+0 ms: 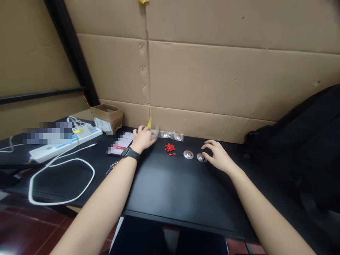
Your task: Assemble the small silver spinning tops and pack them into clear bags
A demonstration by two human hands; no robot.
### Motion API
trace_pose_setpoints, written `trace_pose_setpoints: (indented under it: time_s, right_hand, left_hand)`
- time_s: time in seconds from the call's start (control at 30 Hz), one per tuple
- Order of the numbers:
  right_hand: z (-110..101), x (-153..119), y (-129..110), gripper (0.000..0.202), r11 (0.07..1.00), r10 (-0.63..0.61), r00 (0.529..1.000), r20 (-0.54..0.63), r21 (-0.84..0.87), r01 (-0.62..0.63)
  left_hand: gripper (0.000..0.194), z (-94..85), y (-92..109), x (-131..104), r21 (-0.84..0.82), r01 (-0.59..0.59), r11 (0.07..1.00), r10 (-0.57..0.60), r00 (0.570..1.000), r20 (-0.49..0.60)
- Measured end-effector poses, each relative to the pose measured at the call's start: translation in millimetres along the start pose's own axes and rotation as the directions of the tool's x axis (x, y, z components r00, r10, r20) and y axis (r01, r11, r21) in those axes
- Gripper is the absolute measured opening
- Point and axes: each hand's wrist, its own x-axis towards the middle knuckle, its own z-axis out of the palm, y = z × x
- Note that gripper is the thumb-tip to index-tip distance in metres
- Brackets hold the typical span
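Observation:
My left hand [144,137], a dark watch [131,153] on its wrist, reaches to the back of the black table with fingers bent and spread. It is against a clear plastic bag [155,131], blurred and partly hidden. My right hand [218,156] has its fingers apart, the thumb at the edge of a small shiny metal disc [200,158] like a finger cymbal. A similar disc [188,154] with a red centre lies left of it. Between the hands are a heap of red cord loops [169,147] and one separate red loop [172,154].
Two bagged discs, one bag [166,134] beside another [177,136], lie along the cardboard wall [202,81]. At left are a phone [120,144], keys [111,167], a small carton [107,117], a power strip [66,143] and white cable [93,173]. A black bag [297,148] stands right.

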Motion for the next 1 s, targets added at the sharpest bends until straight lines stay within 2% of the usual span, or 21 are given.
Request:
trace_pose_setpoints:
  time_s: [0.2,0.4,0.73,0.87,1.0]
  right_hand:
    - [0,0,2,0.015,1.000,-0.002,1.000,0.006,-0.024,0.003]
    - [-1,0,4,0.016,1.000,0.006,1.000,0.002,-0.008,-0.006]
    - [-5,-1,7,0.016,1.000,0.024,1.000,-0.008,0.013,-0.024]
    - [-6,0,6,0.017,1.000,0.019,1.000,-0.022,0.023,-0.019]
    - [-9,0,3,0.015,0.999,0.030,0.999,-0.045,0.025,-0.029]
  left_hand:
    - [0.022,-1.8,-1,0,-0.005,0.038,0.999,-0.037,0.999,0.024]
    - [0.025,-4.0,0,1,0.001,0.084,0.996,-0.084,0.996,-0.040]
    - [0.019,-17.6,-10,4,-0.047,0.202,0.978,-0.203,0.979,-0.030]
    - [0.026,-26.6,-11,0,-0.061,0.263,0.963,-0.270,0.950,-0.160]
    - [0.036,-46.7,-1,-4,-0.173,0.279,0.945,-0.325,0.871,-0.369]
